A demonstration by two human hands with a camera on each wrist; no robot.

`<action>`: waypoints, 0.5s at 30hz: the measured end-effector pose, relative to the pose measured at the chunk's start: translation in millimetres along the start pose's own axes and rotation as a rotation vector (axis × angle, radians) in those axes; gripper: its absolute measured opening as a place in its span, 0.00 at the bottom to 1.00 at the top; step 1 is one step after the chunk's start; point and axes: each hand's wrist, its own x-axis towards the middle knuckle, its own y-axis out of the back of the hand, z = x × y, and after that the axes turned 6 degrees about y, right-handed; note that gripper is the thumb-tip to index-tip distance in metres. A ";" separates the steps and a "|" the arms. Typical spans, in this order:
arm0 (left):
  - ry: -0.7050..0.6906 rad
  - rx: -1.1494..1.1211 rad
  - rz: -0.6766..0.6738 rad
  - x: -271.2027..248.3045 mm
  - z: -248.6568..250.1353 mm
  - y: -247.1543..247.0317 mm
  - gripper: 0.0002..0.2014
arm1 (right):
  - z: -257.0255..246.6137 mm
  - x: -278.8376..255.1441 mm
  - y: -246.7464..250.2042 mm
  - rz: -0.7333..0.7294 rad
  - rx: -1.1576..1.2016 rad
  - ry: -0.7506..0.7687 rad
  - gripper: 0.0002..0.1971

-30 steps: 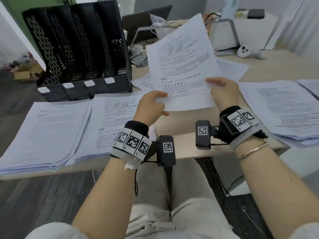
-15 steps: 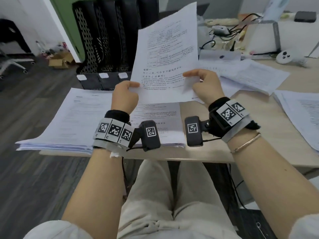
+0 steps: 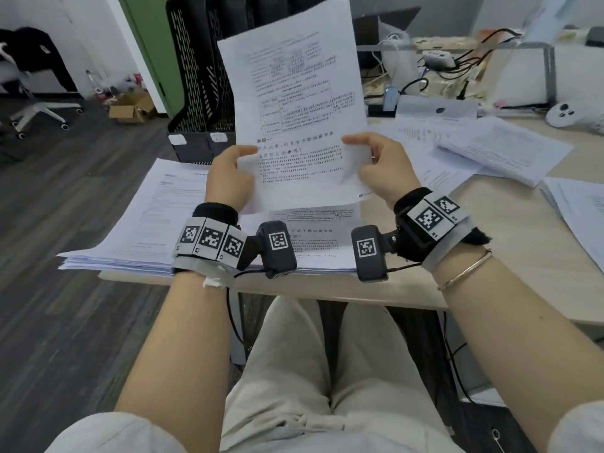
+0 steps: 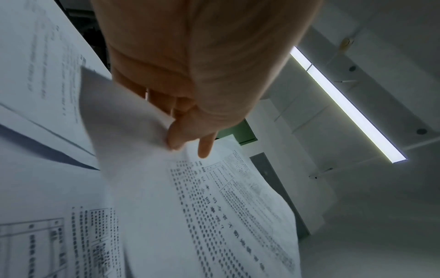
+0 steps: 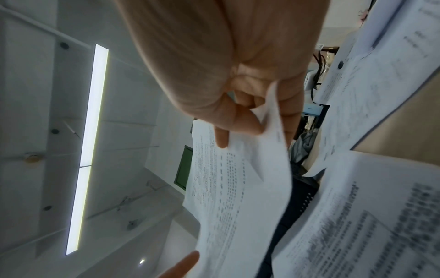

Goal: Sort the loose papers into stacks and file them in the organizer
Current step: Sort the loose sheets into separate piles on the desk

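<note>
I hold a printed sheet (image 3: 297, 103) upright in front of me over the desk. My left hand (image 3: 233, 173) pinches its lower left edge, thumb on the printed face. My right hand (image 3: 376, 158) pinches its lower right edge. In the left wrist view the sheet (image 4: 214, 197) bends away under my left hand (image 4: 181, 135); the right wrist view shows the sheet (image 5: 233, 188) in my right hand (image 5: 247, 120). A black mesh organizer (image 3: 199, 70) stands behind the sheet at the desk's far left. Two paper stacks lie below my hands: one at left (image 3: 150, 220), one under the sheet (image 3: 313, 240).
Loose papers (image 3: 490, 148) spread over the right of the wooden desk (image 3: 490, 256), with another stack (image 3: 581, 210) at the right edge. Cables, a power strip (image 3: 438, 58) and a white controller (image 3: 568, 114) crowd the back. An office chair (image 3: 36, 109) stands left on the floor.
Both hands have carried the sheet leftward, from over the bare desk to above the stacks in front of the organizer. My view has swung left with it.
</note>
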 end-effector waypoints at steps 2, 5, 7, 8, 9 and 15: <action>-0.017 0.021 -0.011 -5.4 -1.6 -1.1 0.28 | 9.3 -0.4 4.1 -0.022 -0.043 -0.034 0.31; -0.019 0.028 -0.029 -13.4 -5.4 -0.8 0.29 | 18.6 -2.6 12.3 -0.036 -0.120 -0.133 0.29; 0.005 0.049 -0.034 -17.7 -7.8 -0.3 0.29 | 22.7 -5.7 15.4 -0.040 -0.184 -0.185 0.27; 0.018 0.059 -0.035 -19.0 -9.0 -0.5 0.29 | 24.0 -7.6 16.1 -0.048 -0.207 -0.206 0.27; 0.034 0.066 -0.035 -19.9 -10.4 -0.3 0.28 | 24.7 -9.3 15.7 -0.061 -0.227 -0.220 0.27; 0.125 0.109 -0.015 -19.3 -19.1 1.2 0.24 | 21.2 -15.1 10.3 -0.146 -0.274 -0.281 0.28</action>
